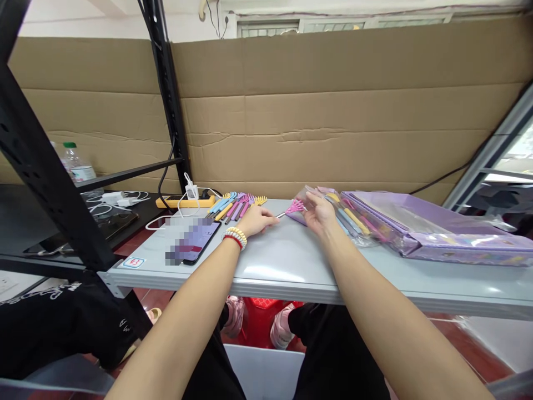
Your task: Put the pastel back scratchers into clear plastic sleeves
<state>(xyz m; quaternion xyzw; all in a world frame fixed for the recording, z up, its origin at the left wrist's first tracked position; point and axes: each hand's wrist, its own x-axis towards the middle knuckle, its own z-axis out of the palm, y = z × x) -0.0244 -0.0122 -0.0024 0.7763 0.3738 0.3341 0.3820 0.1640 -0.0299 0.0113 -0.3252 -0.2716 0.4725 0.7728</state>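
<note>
My left hand (257, 220), with a beaded bracelet at its wrist, pinches the thin metal rod of a pink claw-headed back scratcher (295, 207). The claw points right, toward the clear plastic bag (307, 191) in my right hand (320, 215). Its fingers are curled around the bag's edge, partly hidden by the palm. Left of my hands lies a row of back scratchers (237, 205) with blue, yellow, pink and purple claws. Beyond my right wrist, bagged back scratchers (352, 218) in several colours lie in clear plastic.
A phone (202, 241) lies left of my left wrist. Behind it are a yellow power strip (169, 201) and a white charger (192, 191) with cable. A purple box (433, 247) fills the right side. Cardboard (333, 111) walls the back; a black shelf post (172, 105) stands left.
</note>
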